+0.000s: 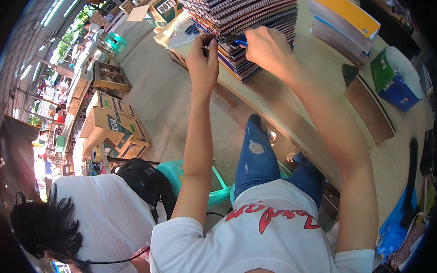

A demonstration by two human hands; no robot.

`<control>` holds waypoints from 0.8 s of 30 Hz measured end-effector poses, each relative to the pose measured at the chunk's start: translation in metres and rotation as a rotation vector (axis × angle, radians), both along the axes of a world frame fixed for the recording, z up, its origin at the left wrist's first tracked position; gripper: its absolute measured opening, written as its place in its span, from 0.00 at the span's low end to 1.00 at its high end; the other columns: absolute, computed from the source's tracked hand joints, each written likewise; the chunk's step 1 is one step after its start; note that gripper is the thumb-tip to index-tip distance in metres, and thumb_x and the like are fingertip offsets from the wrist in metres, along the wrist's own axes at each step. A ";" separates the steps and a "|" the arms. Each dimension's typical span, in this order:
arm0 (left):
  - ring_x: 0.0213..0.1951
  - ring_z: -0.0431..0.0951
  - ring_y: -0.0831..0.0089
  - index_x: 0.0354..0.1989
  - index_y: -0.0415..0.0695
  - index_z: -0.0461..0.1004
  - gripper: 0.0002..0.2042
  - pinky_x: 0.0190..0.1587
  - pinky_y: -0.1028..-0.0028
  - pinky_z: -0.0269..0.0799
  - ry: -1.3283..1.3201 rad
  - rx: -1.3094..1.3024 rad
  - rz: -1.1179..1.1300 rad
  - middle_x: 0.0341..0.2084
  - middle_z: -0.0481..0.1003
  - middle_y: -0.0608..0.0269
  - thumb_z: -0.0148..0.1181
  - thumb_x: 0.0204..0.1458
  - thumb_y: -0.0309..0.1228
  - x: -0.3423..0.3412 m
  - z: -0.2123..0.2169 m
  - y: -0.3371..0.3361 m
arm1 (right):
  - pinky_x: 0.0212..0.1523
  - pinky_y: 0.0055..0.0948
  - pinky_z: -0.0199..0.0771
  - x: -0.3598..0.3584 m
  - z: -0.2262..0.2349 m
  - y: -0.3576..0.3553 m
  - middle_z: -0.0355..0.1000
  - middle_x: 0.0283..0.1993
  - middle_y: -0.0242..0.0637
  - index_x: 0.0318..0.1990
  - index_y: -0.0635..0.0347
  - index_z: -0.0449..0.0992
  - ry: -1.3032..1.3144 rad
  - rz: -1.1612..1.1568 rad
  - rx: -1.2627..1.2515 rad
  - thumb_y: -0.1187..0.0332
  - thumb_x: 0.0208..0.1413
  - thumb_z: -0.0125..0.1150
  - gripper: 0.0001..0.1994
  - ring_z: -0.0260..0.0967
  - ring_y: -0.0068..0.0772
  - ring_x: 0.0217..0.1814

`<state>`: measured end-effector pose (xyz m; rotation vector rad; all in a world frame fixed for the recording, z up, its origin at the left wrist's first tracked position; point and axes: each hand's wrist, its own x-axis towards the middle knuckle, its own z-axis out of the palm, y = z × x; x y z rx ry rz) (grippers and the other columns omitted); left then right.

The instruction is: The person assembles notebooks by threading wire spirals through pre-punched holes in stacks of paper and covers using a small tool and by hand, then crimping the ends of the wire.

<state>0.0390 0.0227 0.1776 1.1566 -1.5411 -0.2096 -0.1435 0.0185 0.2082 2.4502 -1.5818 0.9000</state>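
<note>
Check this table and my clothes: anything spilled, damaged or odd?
Nothing looks spilled, and the stacked spiral notebooks show no obvious damage. One oddity: a pale, frayed patch on one leg of your blue jeans, possibly just their style.

White short-sleeved T-shirt (272, 246) — red script (265, 220) across it — ripped blue jeans (258, 164).
</note>
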 end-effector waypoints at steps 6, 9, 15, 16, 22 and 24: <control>0.28 0.74 0.74 0.46 0.37 0.74 0.11 0.34 0.73 0.71 -0.072 -0.074 0.024 0.32 0.79 0.56 0.59 0.59 0.30 0.003 0.002 0.003 | 0.39 0.45 0.78 -0.002 0.004 0.012 0.78 0.35 0.51 0.33 0.65 0.80 -0.040 -0.080 -0.035 0.62 0.48 0.66 0.13 0.78 0.53 0.38; 0.32 0.75 0.75 0.49 0.37 0.74 0.13 0.38 0.74 0.71 -0.027 -0.051 0.005 0.33 0.79 0.57 0.59 0.59 0.31 0.002 0.006 0.005 | 0.37 0.45 0.78 0.000 0.004 0.012 0.77 0.38 0.49 0.37 0.65 0.78 -0.019 -0.102 -0.113 0.55 0.50 0.68 0.19 0.77 0.53 0.39; 0.34 0.75 0.77 0.49 0.37 0.74 0.14 0.41 0.74 0.71 -0.030 -0.052 -0.018 0.34 0.79 0.58 0.59 0.60 0.32 0.007 0.008 0.004 | 0.38 0.43 0.78 0.012 0.009 0.010 0.78 0.35 0.48 0.33 0.63 0.81 0.015 -0.072 -0.088 0.56 0.49 0.68 0.17 0.78 0.51 0.38; 0.34 0.75 0.77 0.49 0.37 0.75 0.14 0.41 0.74 0.71 -0.031 -0.042 -0.020 0.34 0.79 0.59 0.59 0.60 0.32 0.006 0.009 0.004 | 0.38 0.43 0.78 0.011 0.009 0.008 0.78 0.33 0.48 0.33 0.62 0.81 0.005 -0.040 -0.071 0.57 0.49 0.68 0.15 0.78 0.50 0.37; 0.33 0.74 0.76 0.48 0.36 0.75 0.13 0.40 0.73 0.72 -0.071 -0.015 0.025 0.33 0.79 0.59 0.58 0.60 0.32 0.000 0.010 0.004 | 0.37 0.45 0.78 0.004 0.005 -0.004 0.77 0.29 0.51 0.32 0.62 0.81 0.039 -0.028 -0.043 0.64 0.47 0.65 0.10 0.79 0.51 0.34; 0.32 0.74 0.76 0.48 0.37 0.75 0.13 0.40 0.73 0.72 -0.067 -0.010 0.038 0.32 0.79 0.59 0.58 0.60 0.31 0.004 0.010 0.004 | 0.37 0.45 0.78 0.005 0.011 0.005 0.77 0.30 0.51 0.32 0.62 0.81 -0.015 -0.024 -0.011 0.62 0.48 0.66 0.12 0.78 0.52 0.34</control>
